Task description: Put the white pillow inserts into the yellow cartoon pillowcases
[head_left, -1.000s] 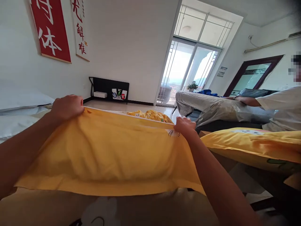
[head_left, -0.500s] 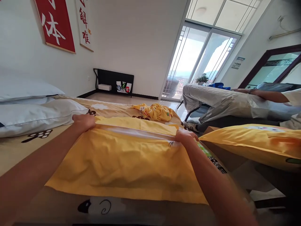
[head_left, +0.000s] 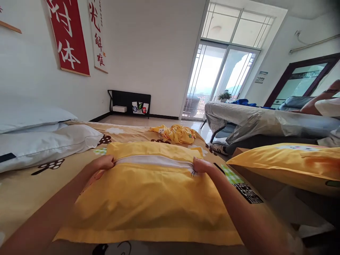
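Down comes the yellow pillowcase (head_left: 154,198), raised a second ago, now creased over the bed (head_left: 26,187). Head view: left hand (head_left: 106,163) and right hand (head_left: 202,165), fingers curled tight, grip its opening; smooth white strip (head_left: 154,161) between them, crumpled yellow cloth (head_left: 180,134) beyond.

On the patterned bed (head_left: 23,191) I see a yellow pillowcase (head_left: 159,202), white pillows (head_left: 55,143) to its left, a crumpled yellow cloth (head_left: 179,135) beyond it
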{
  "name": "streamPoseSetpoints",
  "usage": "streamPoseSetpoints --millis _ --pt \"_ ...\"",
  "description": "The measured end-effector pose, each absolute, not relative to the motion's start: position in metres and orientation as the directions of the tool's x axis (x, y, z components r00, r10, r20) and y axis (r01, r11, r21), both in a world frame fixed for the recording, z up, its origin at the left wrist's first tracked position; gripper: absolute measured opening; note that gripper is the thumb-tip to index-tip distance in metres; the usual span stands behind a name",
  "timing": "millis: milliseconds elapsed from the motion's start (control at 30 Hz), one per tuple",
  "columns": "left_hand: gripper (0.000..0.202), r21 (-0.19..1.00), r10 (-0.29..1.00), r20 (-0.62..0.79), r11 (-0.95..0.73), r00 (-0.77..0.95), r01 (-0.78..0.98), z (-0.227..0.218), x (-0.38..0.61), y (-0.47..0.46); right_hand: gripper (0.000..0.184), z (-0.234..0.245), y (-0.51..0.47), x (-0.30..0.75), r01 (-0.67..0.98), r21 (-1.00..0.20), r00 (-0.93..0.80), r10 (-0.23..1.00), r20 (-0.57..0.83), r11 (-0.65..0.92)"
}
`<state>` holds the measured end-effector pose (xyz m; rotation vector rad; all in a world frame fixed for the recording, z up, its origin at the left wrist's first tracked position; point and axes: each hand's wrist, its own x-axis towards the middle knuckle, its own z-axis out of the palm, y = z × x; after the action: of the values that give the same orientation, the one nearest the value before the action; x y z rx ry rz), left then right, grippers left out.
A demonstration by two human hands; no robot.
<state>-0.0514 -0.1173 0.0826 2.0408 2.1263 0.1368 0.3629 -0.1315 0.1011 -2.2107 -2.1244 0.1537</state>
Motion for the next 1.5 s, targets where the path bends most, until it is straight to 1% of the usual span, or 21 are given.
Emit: streamPoseSetpoints --millis 67,133,167,200,267,333,433,567,733,833,900,933,1000,1067,1100,1200,1267,1333,1367,1433,1500 --pt "0.035 0.260 0.991 0.115 -0.096 0.068 0.961 0.110 -0.034 -0.133 0.059 0.119 -0.136 0.342 0.980 -0.171 -0.099 0.995 0.034 0.103" --pt "0.038 0.317 0.914 0.338 -0.336 0.225 0.887 0.122 0.001 -0.149 0.055 0.125 -0.140 0.308 0.939 -0.220 -0.249 0.965 0.089 0.262" --pt "0.038 0.328 0.876 0.366 -0.438 0.316 0.837 0.122 0.021 -0.154 0.047 0.123 -0.141 0.290 0.908 -0.241 -0.329 0.940 0.093 0.342" --pt "0.038 0.333 0.863 0.321 -0.489 0.391 0.806 0.119 0.038 -0.156 0.039 0.119 -0.142 0.275 0.878 -0.256 -0.398 0.914 0.078 0.404" --pt "0.038 0.325 0.889 0.110 -0.455 0.445 0.829 0.109 0.056 -0.152 0.027 0.105 -0.144 0.261 0.852 -0.260 -0.467 0.884 0.014 0.454" --pt "0.041 0.281 0.931 -0.062 -0.329 0.359 0.901 0.096 0.046 -0.139 0.031 0.091 -0.145 0.275 0.891 -0.215 -0.416 0.909 -0.035 0.400" --pt "0.050 0.238 0.964 -0.150 -0.182 0.221 0.954 0.078 0.001 -0.119 0.042 0.078 -0.146 0.323 0.943 -0.142 -0.315 0.945 -0.085 0.301" --pt "0.058 0.202 0.966 -0.202 -0.118 0.159 0.972 0.057 -0.026 -0.116 0.047 0.068 -0.144 0.347 0.966 -0.033 -0.259 0.951 -0.168 0.257" --pt "0.059 0.124 0.983 -0.141 -0.099 0.116 0.987 0.056 -0.007 -0.137 0.038 0.064 -0.140 0.315 0.968 0.077 -0.223 0.962 -0.158 0.237" --pt "0.060 0.082 0.993 0.011 -0.120 0.119 0.989 0.066 -0.015 -0.159 0.044 0.073 -0.146 0.320 0.968 0.085 -0.225 0.966 -0.128 0.237" --pt "0.054 0.100 0.970 0.144 -0.212 0.197 0.972 0.069 -0.027 -0.173 0.054 0.079 -0.154 0.331 0.971 0.100 -0.209 0.973 -0.102 0.219" --pt "0.051 0.113 0.949 0.196 -0.271 0.246 0.956 0.070 -0.033 -0.177 0.058 0.082 -0.158 0.336 0.969 0.131 -0.197 0.977 -0.086 0.207" --pt "0.050 0.131 0.917 0.240 -0.355 0.317 0.926 0.072 -0.044 -0.180 0.060 0.087 -0.166 0.347 0.948 0.238 -0.204 0.977 -0.055 0.211" --pt "0.050 0.117 0.910 0.256 -0.364 0.327 0.924 0.075 -0.051 -0.177 0.054 0.095 -0.170 0.355 0.897 0.339 -0.284 0.958 -0.045 0.282" --pt "0.049 0.102 0.908 0.272 -0.355 0.317 0.929 0.078 -0.052 -0.174 0.051 0.101 -0.170 0.358 0.880 0.356 -0.320 0.946 -0.048 0.316" --pt "0.045 0.092 0.875 0.355 -0.383 0.329 0.919 0.094 -0.043 -0.168 0.051 0.118 -0.164 0.359 0.892 0.319 -0.327 0.944 -0.037 0.322" --pt "0.047 0.182 0.853 0.349 -0.468 0.388 0.865 0.107 -0.026 -0.167 0.052 0.127 -0.160 0.350 0.929 0.262 -0.268 0.963 -0.007 0.261" --pt "0.050 0.288 0.835 0.289 -0.542 0.468 0.789 0.116 -0.002 -0.168 0.048 0.128 -0.157 0.332 0.945 0.144 -0.297 0.955 0.006 0.293" --pt "0.052 0.315 0.825 0.253 -0.564 0.505 0.763 0.118 0.010 -0.167 0.047 0.125 -0.156 0.322 0.939 0.066 -0.339 0.941 0.007 0.338" --pt "0.055 0.313 0.820 0.173 -0.572 0.546 0.759 0.116 0.030 -0.165 0.047 0.114 -0.157 0.302 0.891 -0.064 -0.450 0.893 -0.001 0.449" --pt "0.059 0.294 0.837 0.080 -0.539 0.542 0.789 0.110 0.041 -0.160 0.050 0.102 -0.158 0.291 0.869 -0.111 -0.486 0.874 -0.014 0.482"
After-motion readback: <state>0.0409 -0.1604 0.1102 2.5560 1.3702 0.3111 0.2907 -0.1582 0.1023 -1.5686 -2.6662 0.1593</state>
